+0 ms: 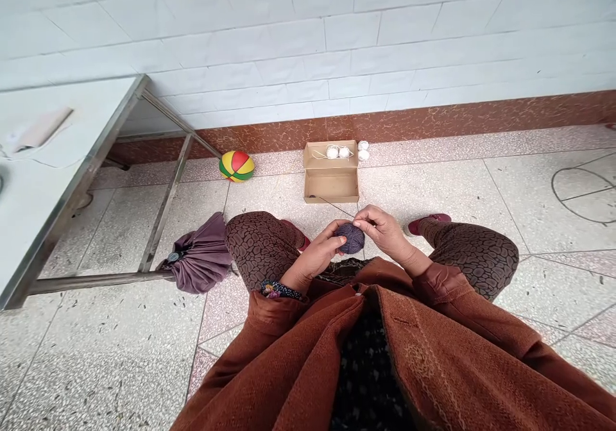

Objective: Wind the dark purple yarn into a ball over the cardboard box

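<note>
holding a ball of dark yarn [350, 238] just below and right of the frame's centre, i have my left hand [320, 251] curled around its left side, the thumb lying across the near face. that grip seems meant to steady the ball and leave the opposite side free. my right hand [385, 229] meets it at the upper right edge, thumb and forefinger pinched together on a dark strand [334, 206], probably to control the loose yarn. the strand slopes up and left to a small dark lump [312, 196] in the near left corner of an open cardboard box [332, 185]; the box likely sits in front of me to contain that end. its opened lid holds white balls [332, 152], and two more white balls [363, 150] lie just outside its right side.

left of the box, a striped ball [237, 166] rests near a metal-framed table [58, 161], which carries a folded beige cloth [43, 129] at the upper left. a gathered purple cloth [205, 258] is by the table leg, beside my knee. the floor [433, 168] is speckled stone, and a wire ring [590, 193] shows at the right edge. across the top runs a pale tiled wall [308, 46] above a reddish-brown skirting [433, 118].
</note>
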Tool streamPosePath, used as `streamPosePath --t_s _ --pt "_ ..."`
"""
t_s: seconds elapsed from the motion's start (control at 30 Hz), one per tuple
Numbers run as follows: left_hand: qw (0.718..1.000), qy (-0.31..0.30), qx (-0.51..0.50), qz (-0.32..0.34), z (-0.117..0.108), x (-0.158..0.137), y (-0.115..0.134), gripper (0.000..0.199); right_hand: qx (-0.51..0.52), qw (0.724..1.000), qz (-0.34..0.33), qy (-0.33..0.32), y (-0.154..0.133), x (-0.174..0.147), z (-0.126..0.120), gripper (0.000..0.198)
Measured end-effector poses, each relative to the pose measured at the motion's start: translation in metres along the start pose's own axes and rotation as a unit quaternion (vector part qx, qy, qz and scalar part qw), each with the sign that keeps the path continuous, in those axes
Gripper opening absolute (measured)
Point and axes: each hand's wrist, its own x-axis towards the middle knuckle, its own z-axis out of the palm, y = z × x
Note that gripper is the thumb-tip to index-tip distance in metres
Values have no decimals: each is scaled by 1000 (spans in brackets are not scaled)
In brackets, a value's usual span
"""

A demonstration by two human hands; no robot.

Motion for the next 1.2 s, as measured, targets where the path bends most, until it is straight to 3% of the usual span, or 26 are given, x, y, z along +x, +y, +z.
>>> streamPosePath --t_s 0.23,0.53,0.63,0.73,0.93,1.2 --pt "978 3 199 60 -1 0 4 58 27 999 26 -36 2 3 -7 30" --pt "970 -20 216 107 -4 2 2 60 142 979 136 -51 12 3 -6 36" --pt "979 -8 172 105 -1 3 -2 57 163 973 157 -40 12 2 -3 37" --pt "995 28 60 78 6 5 -7 45 174 971 163 -30 11 1 -1 38" --pt "995 69 -55 41 15 5 -3 35 133 977 165 -26 17 -4 4 34" --pt "980 50 -192 37 14 2 12 49 -41 997 44 -44 44 -21 22 15"
